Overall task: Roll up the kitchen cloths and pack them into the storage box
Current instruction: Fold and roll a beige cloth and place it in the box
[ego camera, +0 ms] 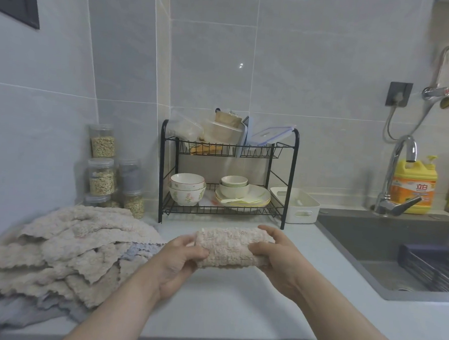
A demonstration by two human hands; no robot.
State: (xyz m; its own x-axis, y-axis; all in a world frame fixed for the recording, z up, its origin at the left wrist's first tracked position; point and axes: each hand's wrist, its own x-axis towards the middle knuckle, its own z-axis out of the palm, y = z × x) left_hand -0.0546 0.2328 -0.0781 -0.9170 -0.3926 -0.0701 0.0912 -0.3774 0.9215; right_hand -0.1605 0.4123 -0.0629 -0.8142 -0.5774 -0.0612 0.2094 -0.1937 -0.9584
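**Rolled cloth held in both hands above the worktop**

At the left edge of the worktop (pixel 235 315) lies a loose pile of cloths (pixel 63 249), beige ones with scalloped edges on top and grey ones showing underneath. They spread from the back left corner down to the front edge. Behind the pile, in that back corner against the tiled wall, clear jars (pixel 103 162) of grains are stacked on one another.

At the middle of the back edge stands a black wire dish rack (pixel 227 170), with plastic containers on its upper shelf and bowls and plates on the lower one.

In front of the rack, over the middle of the worktop, the left hand (pixel 175 264) grips the left end of a rolled beige cloth (pixel 233 249), thumb on top and fingers curled under it. The roll lies crosswise between the hands. Whether it touches the worktop I cannot tell. The right hand (pixel 280 262) holds the right end the same way, fingers wrapped round it.

The white storage box (pixel 312 214) sits at the back edge, just beside the rack's right leg and next to the sink (pixel 397 248). From this angle nothing shows inside it. A chrome tap (pixel 399 175) and a yellow detergent bottle (pixel 414 186) stand behind the sink at the right.
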